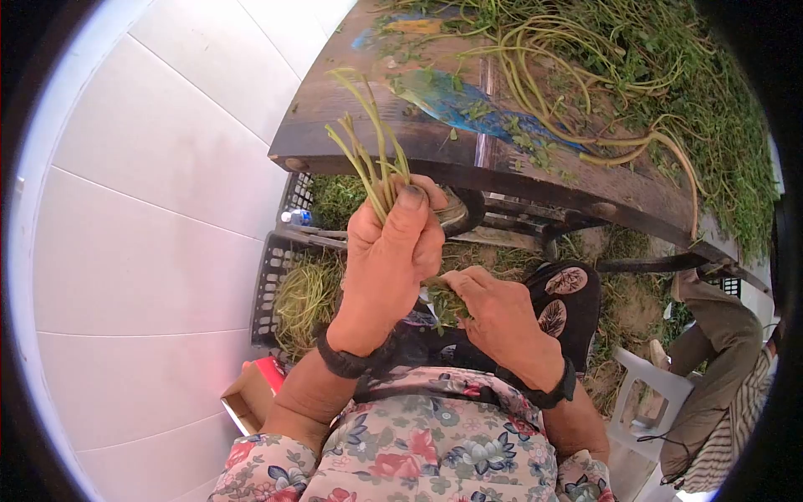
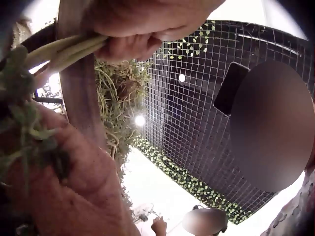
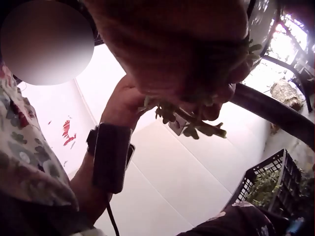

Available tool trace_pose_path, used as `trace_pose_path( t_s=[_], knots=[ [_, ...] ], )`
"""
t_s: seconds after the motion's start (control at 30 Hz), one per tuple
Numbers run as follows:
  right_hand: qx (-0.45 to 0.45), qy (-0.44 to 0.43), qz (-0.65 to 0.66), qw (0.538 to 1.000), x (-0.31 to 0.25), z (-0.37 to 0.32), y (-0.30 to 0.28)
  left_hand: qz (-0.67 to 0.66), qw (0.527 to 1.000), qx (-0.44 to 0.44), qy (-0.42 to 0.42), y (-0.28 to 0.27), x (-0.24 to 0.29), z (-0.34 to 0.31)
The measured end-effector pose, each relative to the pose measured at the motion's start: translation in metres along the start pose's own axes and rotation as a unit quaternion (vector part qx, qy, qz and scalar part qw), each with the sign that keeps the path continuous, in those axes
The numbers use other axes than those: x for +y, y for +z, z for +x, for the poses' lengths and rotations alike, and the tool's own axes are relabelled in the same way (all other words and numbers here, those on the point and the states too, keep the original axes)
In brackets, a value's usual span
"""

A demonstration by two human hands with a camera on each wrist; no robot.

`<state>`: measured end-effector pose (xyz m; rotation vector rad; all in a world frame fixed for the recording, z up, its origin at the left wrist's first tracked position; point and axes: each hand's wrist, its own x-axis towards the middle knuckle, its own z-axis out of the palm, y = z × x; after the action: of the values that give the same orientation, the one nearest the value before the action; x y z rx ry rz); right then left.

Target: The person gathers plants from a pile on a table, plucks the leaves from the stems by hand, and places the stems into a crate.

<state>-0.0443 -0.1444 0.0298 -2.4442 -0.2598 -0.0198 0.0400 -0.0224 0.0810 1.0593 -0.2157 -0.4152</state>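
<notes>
In the head view the left hand (image 1: 389, 251) grips a small bunch of pale green stems (image 1: 374, 159), its thumb laid over them and their ends pointing up. Just to its right and lower, the right hand (image 1: 502, 322) has its fingers curled round leafy greens (image 1: 447, 305). Stems (image 2: 69, 51) run out of the left fist (image 2: 142, 24) in the left wrist view, beside the other hand (image 2: 74, 182) with leaves. From under the right hand (image 3: 182, 54), a leafy sprig (image 3: 192, 120) sticks out in the right wrist view.
A wooden table (image 1: 376, 125) ahead bears a heap of greens (image 1: 711, 125) and long stems. Black crates (image 1: 268, 289) with stems and leaves stand at left below it, near a cardboard box (image 1: 251, 397). Another person's legs (image 1: 711, 335) and a white stool (image 1: 648, 393) are at right.
</notes>
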Motion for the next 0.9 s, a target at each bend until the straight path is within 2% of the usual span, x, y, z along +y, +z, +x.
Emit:
trace_pose_path(
  t_s=[0.1,0.2,0.3,0.37,0.4,0.43,0.47,0.5,0.57,0.7,0.8,0.9],
  knots=[
    [0.004,0.035,0.025,0.999,0.001,-0.003,0.001,-0.008,1.000,-0.003,0.004,-0.003,-0.004,-0.001],
    [0.132,0.033,0.073,0.988,0.013,-0.007,0.015,-0.071,0.997,-0.012,-0.010,-0.007,-0.008,-0.001],
    [0.192,0.094,0.209,0.954,0.023,-0.007,0.020,-0.084,0.996,-0.036,0.000,0.001,-0.011,-0.004],
    [0.231,0.163,0.191,0.940,0.044,-0.019,0.024,-0.096,0.995,0.004,0.004,0.001,-0.002,-0.003],
    [0.243,0.185,0.341,0.889,0.056,-0.025,0.017,-0.102,0.994,0.023,0.007,-0.002,0.003,-0.001],
    [0.267,0.204,0.478,0.811,0.066,-0.031,0.009,-0.114,0.992,0.049,0.006,-0.008,0.005,0.003],
    [0.265,0.204,0.602,0.725,0.072,-0.035,0.001,-0.120,0.992,0.046,0.007,-0.015,0.007,0.006],
    [0.268,0.207,0.709,0.618,0.075,-0.039,-0.008,-0.126,0.991,0.044,0.007,-0.021,0.009,0.007],
    [0.293,0.238,0.672,0.638,0.075,-0.043,-0.019,-0.150,0.988,0.021,0.016,-0.033,0.008,0.009],
    [0.208,0.105,0.772,0.591,0.090,-0.052,-0.012,-0.161,0.987,0.018,0.007,-0.041,0.007,0.012],
    [0.250,0.192,0.760,0.569,0.091,-0.049,-0.009,-0.140,0.990,0.017,0.018,-0.045,0.011,0.014],
    [0.267,0.207,0.785,0.519,0.096,-0.052,-0.010,-0.083,0.995,0.045,0.043,-0.061,0.024,0.011]
  ],
)
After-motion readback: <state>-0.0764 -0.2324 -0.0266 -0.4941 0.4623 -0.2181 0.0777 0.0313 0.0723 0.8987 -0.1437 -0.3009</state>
